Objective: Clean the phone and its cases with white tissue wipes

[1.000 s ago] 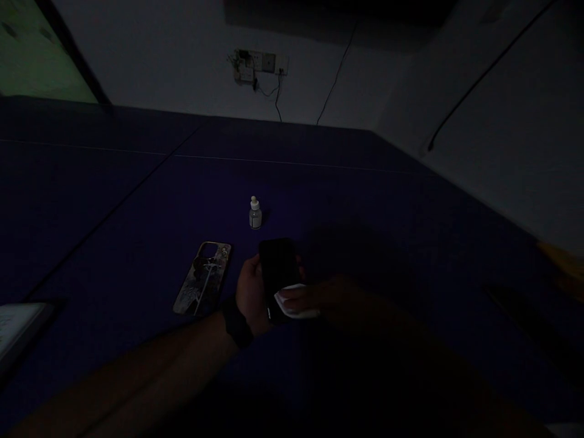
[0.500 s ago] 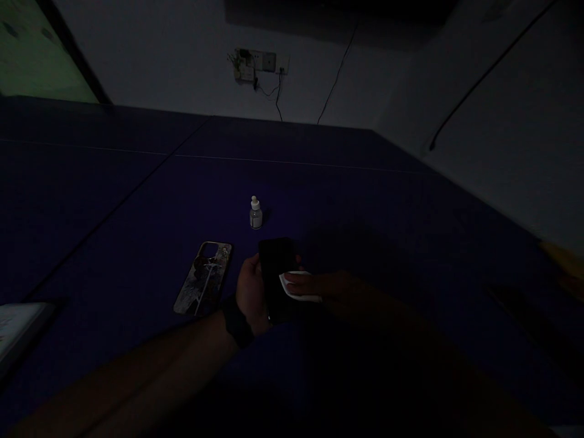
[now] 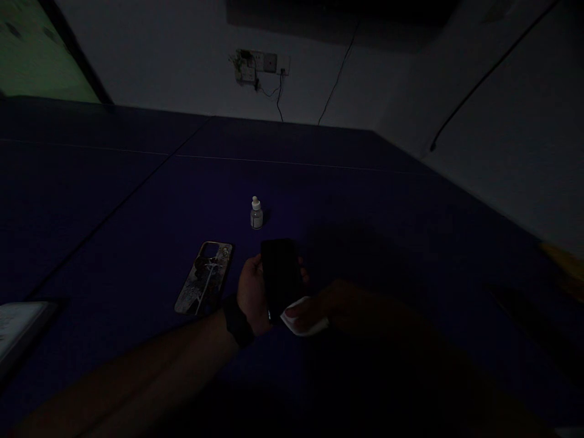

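Observation:
A dark smartphone point(image 3: 280, 274) lies in my left hand point(image 3: 252, 291), whose fingers wrap around its far side and thumb rests along the near edge. At the phone's lower right corner, my right hand point(image 3: 326, 307) pinches a white wiping cloth point(image 3: 301, 325), its folds hanging below the fingers. A patterned phone case point(image 3: 205, 278) lies flat to the left of my left hand. Beyond the phone stands a small dropper bottle point(image 3: 256, 216) with a white top. Deep shadow hides much of my right hand and forearm.
All of this is on a wide dark blue surface point(image 3: 137, 243) with a seam running across it. A white box-like object point(image 3: 20, 325) sits at the left edge. Dim at the right are a dark flat object point(image 3: 520, 310) and something yellow point(image 3: 566, 261). Wall sockets point(image 3: 258, 64) with cables are behind.
My right hand has moved the cloth down the phone screen, from its middle to the lower right corner. My left hand keeps the phone in nearly the same place.

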Available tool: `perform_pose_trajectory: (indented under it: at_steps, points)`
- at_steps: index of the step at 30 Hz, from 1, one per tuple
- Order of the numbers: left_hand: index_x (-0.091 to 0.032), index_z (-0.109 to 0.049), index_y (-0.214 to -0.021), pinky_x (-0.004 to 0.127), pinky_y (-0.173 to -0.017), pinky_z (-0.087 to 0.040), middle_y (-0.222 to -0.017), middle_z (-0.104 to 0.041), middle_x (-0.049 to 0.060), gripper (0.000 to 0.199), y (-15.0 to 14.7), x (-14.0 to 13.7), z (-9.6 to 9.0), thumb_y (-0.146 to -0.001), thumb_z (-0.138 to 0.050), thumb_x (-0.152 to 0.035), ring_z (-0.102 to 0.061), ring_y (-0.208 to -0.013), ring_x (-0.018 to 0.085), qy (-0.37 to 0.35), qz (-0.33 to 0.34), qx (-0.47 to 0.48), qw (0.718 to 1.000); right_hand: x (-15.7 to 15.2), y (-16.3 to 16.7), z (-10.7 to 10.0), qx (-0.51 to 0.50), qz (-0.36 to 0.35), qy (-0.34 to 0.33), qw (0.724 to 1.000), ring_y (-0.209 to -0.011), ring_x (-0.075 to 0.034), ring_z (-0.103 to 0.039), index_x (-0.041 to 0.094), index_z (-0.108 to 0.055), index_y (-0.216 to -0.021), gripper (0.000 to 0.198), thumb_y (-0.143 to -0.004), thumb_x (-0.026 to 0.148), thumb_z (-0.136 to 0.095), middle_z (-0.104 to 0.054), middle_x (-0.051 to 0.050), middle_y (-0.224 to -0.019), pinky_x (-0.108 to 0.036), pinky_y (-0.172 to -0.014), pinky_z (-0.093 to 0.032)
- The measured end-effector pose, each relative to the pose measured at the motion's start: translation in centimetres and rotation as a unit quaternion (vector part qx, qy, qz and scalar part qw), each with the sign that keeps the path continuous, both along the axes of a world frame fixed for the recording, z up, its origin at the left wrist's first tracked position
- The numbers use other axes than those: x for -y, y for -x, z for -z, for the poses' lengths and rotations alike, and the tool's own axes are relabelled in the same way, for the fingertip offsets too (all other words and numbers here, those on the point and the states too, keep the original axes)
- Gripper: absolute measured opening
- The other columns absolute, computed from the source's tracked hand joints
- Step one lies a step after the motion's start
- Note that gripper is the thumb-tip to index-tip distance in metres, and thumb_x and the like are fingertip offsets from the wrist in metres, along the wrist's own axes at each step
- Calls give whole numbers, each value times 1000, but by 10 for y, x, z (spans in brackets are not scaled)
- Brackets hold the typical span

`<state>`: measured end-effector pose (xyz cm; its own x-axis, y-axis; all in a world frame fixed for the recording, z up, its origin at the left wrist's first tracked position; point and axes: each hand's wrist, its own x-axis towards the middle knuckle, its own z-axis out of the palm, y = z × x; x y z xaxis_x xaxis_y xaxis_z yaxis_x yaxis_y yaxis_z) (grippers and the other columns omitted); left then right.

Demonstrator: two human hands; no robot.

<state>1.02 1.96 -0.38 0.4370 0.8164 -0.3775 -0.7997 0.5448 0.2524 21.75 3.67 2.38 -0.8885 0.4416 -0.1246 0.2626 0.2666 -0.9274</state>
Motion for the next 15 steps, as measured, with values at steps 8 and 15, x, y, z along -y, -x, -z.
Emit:
perform_pose_trajectory:
  at_steps: [8,15]
  points:
    - [-12,-71,-110,46,-90,-54,-97,-73,15,57,1,3,-6,-100,-32,-52,-71,-92,29,-9,49,23,998,-4,0,-3,-95,302,130,940,-47,-10,-58,21,-85,-100,33,-78,39,-68,-79,-5,-74,-20,-43,-41]
    - [-16,-66,-101,46,-72,-60,-88,-66,7,54,3,6,0,-99,-44,-65,-68,-78,23,-40,100,-8,994,-10,10,2,-128,444,138,876,-43,-9,-49,19,-82,-74,23,-62,35,-72,-63,-1,-52,-20,-42,-37]
